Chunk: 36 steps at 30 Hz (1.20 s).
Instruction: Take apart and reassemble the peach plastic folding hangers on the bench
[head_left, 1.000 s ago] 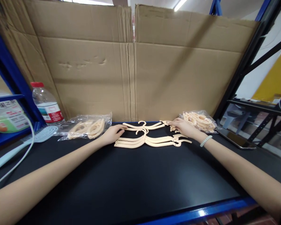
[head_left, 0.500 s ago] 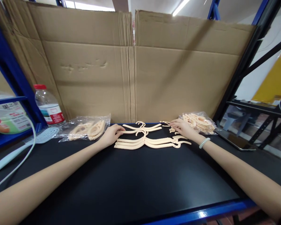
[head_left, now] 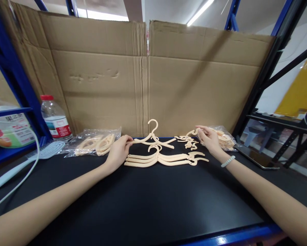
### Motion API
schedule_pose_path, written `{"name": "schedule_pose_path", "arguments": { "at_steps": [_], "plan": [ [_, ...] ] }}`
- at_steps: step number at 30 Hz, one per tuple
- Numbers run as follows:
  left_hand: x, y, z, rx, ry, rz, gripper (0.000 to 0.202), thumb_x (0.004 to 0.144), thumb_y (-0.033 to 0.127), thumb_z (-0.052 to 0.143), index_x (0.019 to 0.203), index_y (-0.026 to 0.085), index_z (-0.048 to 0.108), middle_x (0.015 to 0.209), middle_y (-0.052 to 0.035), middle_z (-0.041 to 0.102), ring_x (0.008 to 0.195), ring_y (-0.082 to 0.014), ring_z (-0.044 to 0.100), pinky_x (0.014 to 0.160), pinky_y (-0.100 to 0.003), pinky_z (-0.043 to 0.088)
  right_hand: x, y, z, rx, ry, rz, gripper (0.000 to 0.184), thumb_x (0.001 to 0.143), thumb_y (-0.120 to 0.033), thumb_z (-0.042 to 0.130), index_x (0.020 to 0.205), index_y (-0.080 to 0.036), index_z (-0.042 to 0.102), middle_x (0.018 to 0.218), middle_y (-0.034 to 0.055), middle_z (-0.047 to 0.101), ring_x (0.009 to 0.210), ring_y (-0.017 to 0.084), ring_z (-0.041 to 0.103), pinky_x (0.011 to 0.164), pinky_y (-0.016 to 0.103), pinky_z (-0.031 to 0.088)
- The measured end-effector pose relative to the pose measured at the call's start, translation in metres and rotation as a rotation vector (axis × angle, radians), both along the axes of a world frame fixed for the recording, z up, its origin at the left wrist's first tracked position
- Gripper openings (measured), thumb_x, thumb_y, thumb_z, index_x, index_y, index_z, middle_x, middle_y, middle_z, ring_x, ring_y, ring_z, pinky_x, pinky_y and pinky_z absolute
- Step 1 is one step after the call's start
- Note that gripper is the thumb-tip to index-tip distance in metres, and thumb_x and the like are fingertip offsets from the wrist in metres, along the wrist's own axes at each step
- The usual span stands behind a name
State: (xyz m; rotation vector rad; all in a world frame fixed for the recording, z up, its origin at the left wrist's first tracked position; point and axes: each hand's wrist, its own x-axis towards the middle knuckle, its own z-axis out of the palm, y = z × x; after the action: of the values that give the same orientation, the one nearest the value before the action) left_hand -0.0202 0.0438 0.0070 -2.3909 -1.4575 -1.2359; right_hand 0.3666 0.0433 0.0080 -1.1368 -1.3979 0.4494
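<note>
My left hand [head_left: 120, 150] pinches the left arm tip of a cream folding hanger [head_left: 146, 139], whose hook is tipped up off the black tabletop. Just in front of it, several more cream hangers [head_left: 143, 162] lie nested together, with curved hook pieces at their right ends. At the right, my right hand [head_left: 208, 138] closes its fingertips on a small cream hook piece [head_left: 192, 132]. That piece is held above a little pile of similar hook pieces [head_left: 189, 142] on the table. A pale bead bracelet circles the right wrist.
Clear plastic bags of cream parts lie at left [head_left: 94, 142] and right [head_left: 224, 138]. A red-capped bottle [head_left: 56, 119], a pale blue hairbrush [head_left: 48, 150] and a white cable stand left. A dark phone-like slab [head_left: 257, 159] lies right. Cardboard [head_left: 102, 89] walls the back.
My left hand has raised a hanger, so its hook now stands up. My right hand has drawn back from the pile and lifted a hook piece. The camera view has shifted slightly.
</note>
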Motion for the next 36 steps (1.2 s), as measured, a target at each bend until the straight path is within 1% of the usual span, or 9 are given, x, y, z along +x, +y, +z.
{"name": "schedule_pose_path", "arguments": {
  "at_steps": [2,5,8,12,17,22,26,31,36],
  "plan": [
    [0.000,-0.001,0.002,0.018,-0.019,0.006,0.008,0.084,0.016,0.046,0.086,0.020,0.053,0.088,-0.0057,0.064,0.086,-0.0222,0.062,0.078,-0.036,0.049,-0.004,-0.006,0.003,0.054,0.023,-0.008,0.041,0.083,-0.052,0.058,0.108,-0.019,0.062,0.056,-0.0048,0.047,0.052,0.012,0.044,0.050,0.026,0.035],
    [0.003,-0.005,0.007,0.035,-0.048,0.004,0.010,0.084,0.016,0.047,0.091,0.019,0.054,0.090,-0.0066,0.065,0.089,-0.0226,0.061,0.080,-0.037,0.049,-0.012,-0.020,0.012,0.038,0.102,0.049,0.043,0.081,-0.052,0.060,0.107,-0.018,0.061,0.057,-0.0023,0.057,0.049,0.012,0.052,0.046,0.024,0.035],
    [0.007,-0.016,0.009,0.043,-0.069,-0.025,0.018,0.086,0.018,0.047,0.102,0.018,0.056,0.096,-0.0067,0.066,0.090,-0.0215,0.062,0.082,-0.037,0.049,-0.021,-0.037,0.020,-0.070,0.200,0.150,0.046,0.077,-0.051,0.066,0.108,-0.019,0.060,0.078,0.0050,0.069,0.058,0.014,0.063,0.049,0.024,0.041],
    [0.011,-0.039,0.004,0.005,-0.079,-0.134,0.021,0.091,0.023,0.046,0.106,0.020,0.061,0.094,-0.0047,0.064,0.085,-0.0192,0.061,0.076,-0.033,0.051,-0.031,-0.051,0.024,-0.193,0.301,0.274,0.044,0.075,-0.052,0.068,0.101,-0.017,0.065,0.101,0.0113,0.070,0.077,0.019,0.069,0.060,0.028,0.051],
    [0.014,-0.057,-0.007,-0.064,-0.114,-0.204,0.021,0.093,0.030,0.046,0.101,0.020,0.062,0.091,-0.0039,0.061,0.079,-0.0175,0.061,0.069,-0.028,0.050,-0.044,-0.053,0.010,-0.231,0.377,0.258,0.038,0.073,-0.047,0.073,0.093,-0.017,0.063,0.092,0.0098,0.071,0.081,0.020,0.069,0.065,0.029,0.052],
    [0.012,-0.056,-0.010,-0.064,-0.087,-0.229,0.016,0.092,0.029,0.046,0.096,0.021,0.060,0.091,-0.0030,0.060,0.081,-0.0176,0.059,0.069,-0.027,0.048,-0.053,-0.055,-0.001,-0.335,0.503,0.343,0.044,0.068,-0.034,0.079,0.103,-0.022,0.054,0.093,0.0058,0.069,0.088,0.020,0.068,0.066,0.029,0.052],
    [0.011,-0.054,-0.012,-0.106,-0.056,-0.228,0.015,0.092,0.025,0.045,0.094,0.022,0.059,0.091,-0.0027,0.059,0.083,-0.0179,0.059,0.071,-0.028,0.047,-0.056,-0.056,-0.002,-0.355,0.454,0.396,0.030,0.068,-0.035,0.079,0.086,-0.018,0.061,0.098,0.0056,0.064,0.084,0.015,0.061,0.070,0.027,0.051],
    [0.011,-0.054,-0.014,-0.170,-0.048,-0.217,0.015,0.091,0.023,0.044,0.092,0.022,0.058,0.091,-0.0022,0.058,0.081,-0.0173,0.058,0.069,-0.028,0.046,-0.055,-0.056,-0.001,-0.367,0.429,0.391,0.030,0.064,-0.032,0.083,0.081,-0.017,0.063,0.074,-0.0021,0.055,0.062,0.008,0.049,0.058,0.024,0.044],
    [0.010,-0.055,-0.014,-0.191,-0.057,-0.203,0.014,0.090,0.022,0.044,0.092,0.022,0.058,0.092,-0.0017,0.058,0.083,-0.0173,0.058,0.071,-0.028,0.045,-0.049,-0.055,0.002,-0.406,0.419,0.455,0.025,0.069,-0.029,0.079,0.077,-0.016,0.060,0.081,0.0008,0.059,0.073,0.011,0.055,0.062,0.023,0.045]
  ]
}}
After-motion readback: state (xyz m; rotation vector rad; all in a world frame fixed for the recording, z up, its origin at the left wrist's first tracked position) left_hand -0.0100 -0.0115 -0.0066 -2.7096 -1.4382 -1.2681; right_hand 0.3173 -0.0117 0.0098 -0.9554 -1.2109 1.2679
